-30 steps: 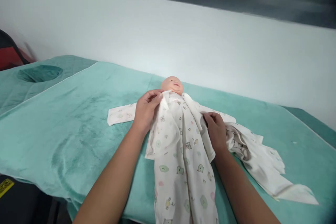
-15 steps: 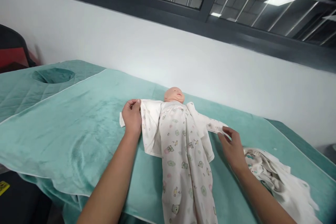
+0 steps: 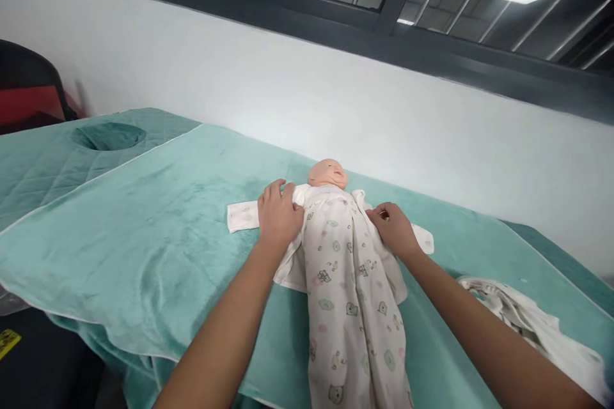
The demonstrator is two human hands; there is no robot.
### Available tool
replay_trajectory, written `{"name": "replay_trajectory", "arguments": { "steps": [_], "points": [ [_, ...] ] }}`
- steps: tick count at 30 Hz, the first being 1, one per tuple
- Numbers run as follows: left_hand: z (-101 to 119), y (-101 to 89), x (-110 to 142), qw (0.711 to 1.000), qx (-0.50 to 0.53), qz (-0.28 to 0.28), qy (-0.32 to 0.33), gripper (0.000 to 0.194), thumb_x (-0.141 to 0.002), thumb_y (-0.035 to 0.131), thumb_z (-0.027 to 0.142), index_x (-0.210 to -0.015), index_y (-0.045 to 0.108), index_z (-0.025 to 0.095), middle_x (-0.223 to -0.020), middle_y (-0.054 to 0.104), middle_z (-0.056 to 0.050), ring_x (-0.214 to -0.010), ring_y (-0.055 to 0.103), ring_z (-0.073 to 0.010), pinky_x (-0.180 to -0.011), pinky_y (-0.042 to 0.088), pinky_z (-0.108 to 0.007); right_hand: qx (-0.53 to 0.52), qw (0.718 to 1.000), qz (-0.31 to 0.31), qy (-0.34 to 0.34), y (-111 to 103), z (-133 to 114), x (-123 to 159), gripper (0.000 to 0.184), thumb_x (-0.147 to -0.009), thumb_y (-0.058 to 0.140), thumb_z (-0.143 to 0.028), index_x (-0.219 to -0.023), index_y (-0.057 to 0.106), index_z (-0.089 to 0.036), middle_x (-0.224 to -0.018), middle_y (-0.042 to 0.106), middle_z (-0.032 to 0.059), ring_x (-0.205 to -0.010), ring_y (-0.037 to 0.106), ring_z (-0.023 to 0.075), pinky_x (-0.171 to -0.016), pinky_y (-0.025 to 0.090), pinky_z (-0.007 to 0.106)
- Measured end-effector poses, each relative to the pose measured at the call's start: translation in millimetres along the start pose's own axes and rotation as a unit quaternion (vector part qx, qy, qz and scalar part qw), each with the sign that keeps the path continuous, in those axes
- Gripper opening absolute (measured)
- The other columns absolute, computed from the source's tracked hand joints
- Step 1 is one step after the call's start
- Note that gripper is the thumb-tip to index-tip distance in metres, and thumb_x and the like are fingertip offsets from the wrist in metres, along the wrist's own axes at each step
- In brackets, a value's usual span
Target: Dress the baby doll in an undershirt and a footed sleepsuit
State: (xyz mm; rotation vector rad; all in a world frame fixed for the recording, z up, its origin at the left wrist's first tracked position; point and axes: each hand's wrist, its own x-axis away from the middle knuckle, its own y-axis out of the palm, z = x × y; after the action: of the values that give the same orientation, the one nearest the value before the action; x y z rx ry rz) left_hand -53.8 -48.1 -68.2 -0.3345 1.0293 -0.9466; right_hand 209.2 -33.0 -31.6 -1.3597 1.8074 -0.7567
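A baby doll [image 3: 327,174] lies face up, its head toward the wall. A long white garment with animal prints [image 3: 352,307] covers its body. A white baby shirt [image 3: 292,273] shows at both sides, sleeves stretched outward. My left hand [image 3: 281,214] is over the shirt's left side near the doll's shoulder, fingers curled on the cloth; the fingertips are partly hidden. The left cuff [image 3: 242,216] sticks out beyond it. My right hand [image 3: 394,228] pinches the shirt's cloth at the right side of the doll's chest. The right cuff [image 3: 423,239] shows behind that wrist.
A teal cover [image 3: 158,217] lies over the bed, which has a round hole [image 3: 109,135] at the far left. Crumpled white clothes [image 3: 532,326] lie at the right. A white wall [image 3: 288,89] stands behind, under a barred window. A black-and-red chair [image 3: 31,89] is at the left.
Both hands have moved inward along the sleeves toward the doll's chest. My left hand has left the left sleeve's outer part, and my right hand has let go of the right cuff. The view has shifted slightly.
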Motion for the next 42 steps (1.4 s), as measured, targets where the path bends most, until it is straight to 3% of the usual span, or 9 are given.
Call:
{"name": "replay_trajectory", "arguments": {
  "steps": [4,8,12,14,18,21,27,34,42],
  "points": [
    [-2.0,-1.3,0.5,0.999,-0.013,-0.01,-0.034,0.043,-0.075,0.05,0.007,-0.115,0.06,0.017,-0.12,0.06,-0.016,-0.108,0.057,-0.0352,-0.089,0.045,-0.05,0.01,0.999,0.01,0.039,-0.7,11.2,5.4,0.037,-0.077,0.058,-0.055,-0.092,0.052,-0.021,-0.092,0.065,0.0062,-0.074,0.058,0.02,-0.065,0.041,0.032],
    [-9.3,-3.2,2.7,0.998,0.049,0.002,-0.039,0.047,-0.069,0.044,-0.002,-0.106,0.061,0.02,-0.11,0.062,-0.012,-0.101,0.06,-0.0298,-0.085,0.047,-0.043,0.052,0.997,-0.037,0.047,-2.5,22.2,10.4,0.03,-0.077,0.058,-0.052,-0.08,0.054,-0.022,-0.079,0.066,0.0052,-0.069,0.057,0.0209,-0.061,0.038,0.032],
    [-16.8,-7.9,3.6,0.985,0.152,0.057,-0.058,0.05,-0.059,0.038,-0.007,-0.093,0.061,0.021,-0.101,0.062,-0.008,-0.096,0.061,-0.0238,-0.084,0.049,-0.036,0.038,0.995,-0.089,0.016,-10.8,29.4,17.5,0.03,-0.076,0.057,-0.051,-0.068,0.055,-0.022,-0.066,0.061,0.0017,-0.065,0.054,0.0195,-0.059,0.038,0.031],
    [-20.1,-12.0,3.9,0.979,0.18,0.083,-0.057,0.048,-0.056,0.037,-0.006,-0.088,0.061,0.02,-0.094,0.062,-0.007,-0.094,0.061,-0.0222,-0.085,0.049,-0.035,0.02,0.997,-0.066,0.019,-21.8,36.1,19.3,0.032,-0.077,0.056,-0.053,-0.069,0.057,-0.021,-0.067,0.061,0.0018,-0.064,0.053,0.0187,-0.059,0.039,0.03],
    [-28.8,-22.2,6.3,0.976,0.182,0.111,-0.034,0.044,-0.055,0.037,-0.003,-0.084,0.062,0.02,-0.09,0.062,-0.006,-0.092,0.061,-0.021,-0.085,0.048,-0.033,0.009,0.997,0.046,0.066,-54.3,65.5,20.8,0.033,-0.079,0.055,-0.053,-0.073,0.058,-0.021,-0.07,0.062,0.0032,-0.062,0.051,0.0179,-0.058,0.038,0.031],
    [-37.4,-27.9,8.8,0.976,0.166,0.134,-0.045,0.042,-0.055,0.037,-0.002,-0.08,0.062,0.02,-0.087,0.062,-0.004,-0.088,0.061,-0.0198,-0.083,0.049,-0.032,0.065,0.992,0.063,0.082,-68.5,91.9,25.8,0.029,-0.08,0.054,-0.05,-0.072,0.056,-0.022,-0.072,0.064,0.0043,-0.063,0.053,0.0199,-0.059,0.037,0.032],
    [-49.1,-28.1,15.9,0.976,0.137,0.134,-0.102,0.041,-0.057,0.039,-0.001,-0.08,0.065,0.022,-0.088,0.064,-0.003,-0.088,0.06,-0.0201,-0.08,0.048,-0.031,0.16,0.986,0.003,0.044,-42.4,103.6,42.8,0.026,-0.089,0.045,-0.045,-0.079,0.056,-0.024,-0.078,0.066,0.006,-0.069,0.055,0.0226,-0.059,0.034,0.032],
    [-46.6,-27.8,24.4,0.967,0.141,0.155,-0.141,0.041,-0.058,0.042,0.0,-0.084,0.066,0.021,-0.089,0.066,-0.001,-0.086,0.062,-0.0199,-0.083,0.048,-0.033,0.097,0.991,0.088,0.001,-28.7,103.9,45.5,0.022,-0.09,0.046,-0.041,-0.085,0.057,-0.022,-0.09,0.064,0.0063,-0.08,0.057,0.0214,-0.067,0.037,0.032],
    [-41.5,-26.7,28.6,0.939,0.206,0.199,-0.188,0.039,-0.056,0.039,0.006,-0.081,0.065,0.02,-0.084,0.066,0.0,-0.076,0.061,-0.0166,-0.068,0.047,-0.027,0.053,0.99,0.123,-0.051,-28.2,107.2,46.9,0.017,-0.09,0.047,-0.036,-0.085,0.055,-0.022,-0.093,0.063,0.0076,-0.084,0.058,0.0222,-0.074,0.042,0.034]
  ]
}}
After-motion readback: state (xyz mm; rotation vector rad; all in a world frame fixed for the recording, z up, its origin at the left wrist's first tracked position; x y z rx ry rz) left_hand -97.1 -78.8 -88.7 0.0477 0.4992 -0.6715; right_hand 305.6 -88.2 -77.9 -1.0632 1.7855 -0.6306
